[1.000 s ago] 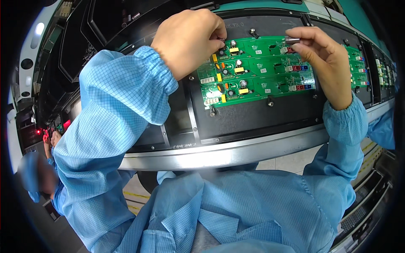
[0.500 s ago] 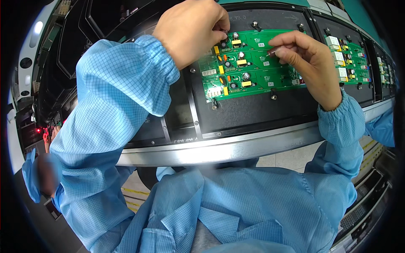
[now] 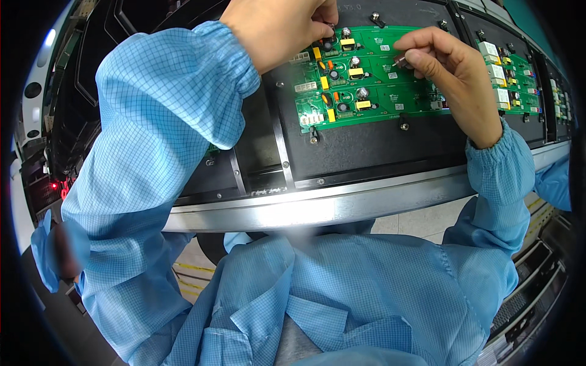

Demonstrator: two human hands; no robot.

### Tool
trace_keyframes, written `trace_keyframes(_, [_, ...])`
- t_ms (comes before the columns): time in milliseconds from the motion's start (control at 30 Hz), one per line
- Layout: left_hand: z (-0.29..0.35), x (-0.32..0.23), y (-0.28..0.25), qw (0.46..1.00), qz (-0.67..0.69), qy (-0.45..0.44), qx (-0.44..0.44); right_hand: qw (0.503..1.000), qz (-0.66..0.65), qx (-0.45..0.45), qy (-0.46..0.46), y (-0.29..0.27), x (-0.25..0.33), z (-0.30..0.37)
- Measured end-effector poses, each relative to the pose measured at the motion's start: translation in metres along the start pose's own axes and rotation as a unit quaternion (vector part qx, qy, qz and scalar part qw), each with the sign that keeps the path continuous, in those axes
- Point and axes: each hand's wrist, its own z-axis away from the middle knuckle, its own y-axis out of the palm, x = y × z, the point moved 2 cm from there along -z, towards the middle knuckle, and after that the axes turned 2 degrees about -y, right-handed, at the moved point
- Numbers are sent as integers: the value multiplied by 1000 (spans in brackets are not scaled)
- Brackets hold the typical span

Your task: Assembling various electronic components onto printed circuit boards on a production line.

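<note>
A green circuit board [image 3: 381, 97] made of three like strips lies in a black fixture frame [image 3: 360, 152]. Yellow transformers, round capacitors, orange parts and white connectors fill its left half. My left hand [image 3: 281, 30] reaches over the far left corner, thumb and forefinger closed at a small dark part among the components; the fingers hide most of it. Above the board's right half, my right hand [image 3: 452, 73] pinches a small dark brown cylindrical capacitor [image 3: 400, 61] between thumb and forefinger, the other fingers curled behind it.
A second fixture with populated green boards [image 3: 519, 85] stands to the right, with more beyond it. Black clips [image 3: 404, 125] with screws edge the board. A metal rail [image 3: 329, 207] runs along the near side. At the far left is another person in a blue cap [image 3: 44, 253].
The board and frame sit slightly higher and further right in the picture. My left hand stays at the board's far left corner; the capacitor in my right hand has tilted a little.
</note>
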Motion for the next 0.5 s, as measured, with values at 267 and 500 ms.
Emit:
trace_keyframes(267, [3,0,4,994,-72,62,-53,999,31,-20,29,-1,-3,3])
trace_keyframes(500, [3,4,0,997,-51,54,-35,999,30,-8,25,3,0,3])
